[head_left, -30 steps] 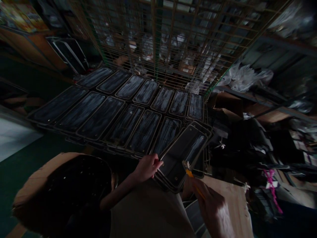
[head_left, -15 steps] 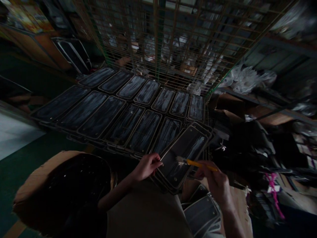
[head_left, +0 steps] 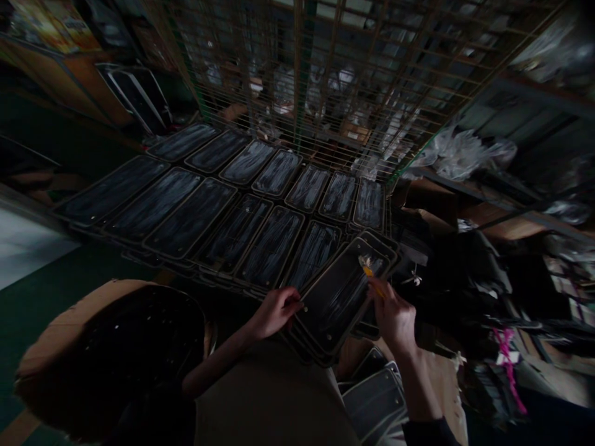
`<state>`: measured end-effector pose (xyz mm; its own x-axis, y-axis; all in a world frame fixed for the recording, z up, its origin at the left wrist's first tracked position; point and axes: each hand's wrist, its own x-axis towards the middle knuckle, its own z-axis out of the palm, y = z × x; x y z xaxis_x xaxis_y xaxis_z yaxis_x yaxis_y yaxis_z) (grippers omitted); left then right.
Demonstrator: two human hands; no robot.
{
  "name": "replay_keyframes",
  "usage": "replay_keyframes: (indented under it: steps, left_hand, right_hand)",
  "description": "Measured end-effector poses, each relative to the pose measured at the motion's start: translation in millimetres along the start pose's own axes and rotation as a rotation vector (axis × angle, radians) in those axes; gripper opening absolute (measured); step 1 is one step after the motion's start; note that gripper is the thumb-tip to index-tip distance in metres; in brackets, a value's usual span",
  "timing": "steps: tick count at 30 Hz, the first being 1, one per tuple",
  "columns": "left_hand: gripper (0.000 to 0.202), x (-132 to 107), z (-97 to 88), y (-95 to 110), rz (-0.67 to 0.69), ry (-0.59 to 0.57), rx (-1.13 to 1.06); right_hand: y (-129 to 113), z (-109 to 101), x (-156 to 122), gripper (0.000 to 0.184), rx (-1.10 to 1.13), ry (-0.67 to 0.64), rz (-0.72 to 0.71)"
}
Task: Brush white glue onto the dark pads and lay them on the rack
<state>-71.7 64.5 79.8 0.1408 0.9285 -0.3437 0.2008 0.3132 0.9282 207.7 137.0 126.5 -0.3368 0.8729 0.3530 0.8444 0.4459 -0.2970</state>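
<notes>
A dark rectangular panel with a pale rim (head_left: 320, 306) lies tilted on a small stack in front of me. My left hand (head_left: 277, 311) pinches its near left edge. In my right hand (head_left: 394, 316) is a brush (head_left: 368, 271) with a yellow handle, its pale bristles on the upper part of the panel. Whitish streaks run along the panel's middle. Beyond it, two rows of similar panels (head_left: 272, 244) lie side by side on a rack, most of them streaked with the same whitish smears.
A wire mesh screen (head_left: 297, 93) rises behind the rows. At lower left stands a dark, shiny-topped round thing with a cardboard-like side (head_left: 69, 334). More panels (head_left: 376, 399) sit in a cardboard box at lower right. Shelves with plastic bags (head_left: 460, 148) stand on the right.
The brush has moved from the panel's middle up to its far right part, leaving more whitish streaks. My left hand stays at the panel's edge.
</notes>
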Motion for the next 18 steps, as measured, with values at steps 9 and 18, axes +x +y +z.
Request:
replay_keyframes:
  steps: [9,18]
  left_hand:
    - [0.023,1,2.9,0,-0.079,-0.018,-0.132]
    - [0.03,-3,0.3,2,-0.033,-0.025,-0.144]
  right_hand:
    - [-81,-38,-66,0.025,0.569,-0.331,0.133]
    - [-45,-6,-24,0.025,0.926,-0.191,0.495]
